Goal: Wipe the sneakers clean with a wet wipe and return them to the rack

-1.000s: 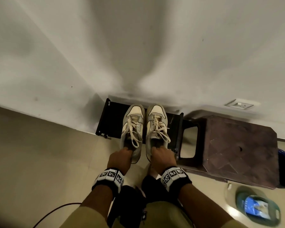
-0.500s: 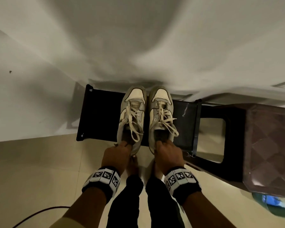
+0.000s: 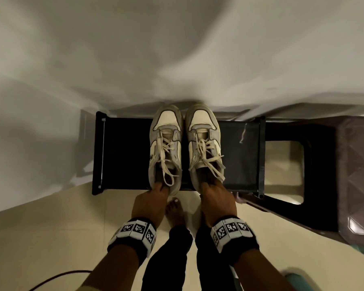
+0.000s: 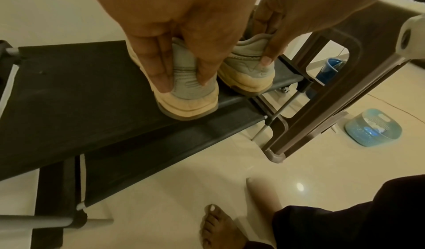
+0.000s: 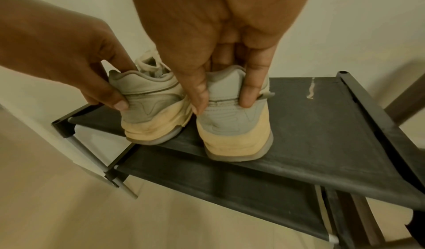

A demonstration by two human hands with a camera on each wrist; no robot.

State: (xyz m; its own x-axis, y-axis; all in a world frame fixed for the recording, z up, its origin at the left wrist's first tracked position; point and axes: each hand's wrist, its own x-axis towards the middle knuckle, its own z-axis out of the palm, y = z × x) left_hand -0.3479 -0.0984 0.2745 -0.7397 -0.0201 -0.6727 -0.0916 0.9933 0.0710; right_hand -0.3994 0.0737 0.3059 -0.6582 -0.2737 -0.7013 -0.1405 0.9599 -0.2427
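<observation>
Two grey and cream sneakers stand side by side, toes to the wall, on the top shelf of the black rack (image 3: 124,156). My left hand (image 3: 153,196) pinches the heel of the left sneaker (image 3: 165,143), thumb and fingers down its back (image 4: 184,82). My right hand (image 3: 213,194) pinches the heel of the right sneaker (image 3: 204,141) the same way (image 5: 232,111). Both heels sit at the shelf's front edge, soles on the fabric. No wet wipe is in view.
A brown plastic stool (image 3: 343,175) stands close on the rack's right. A blue tub of wipes (image 4: 372,127) and a blue bucket (image 4: 331,67) sit on the floor beyond it. A lower rack shelf (image 5: 220,187) shows. My bare foot (image 3: 174,213) is on the tiles.
The sneakers have moved further back onto the rack's top shelf, toes toward the wall. Both hands keep their hold on the heels, and my head has come closer.
</observation>
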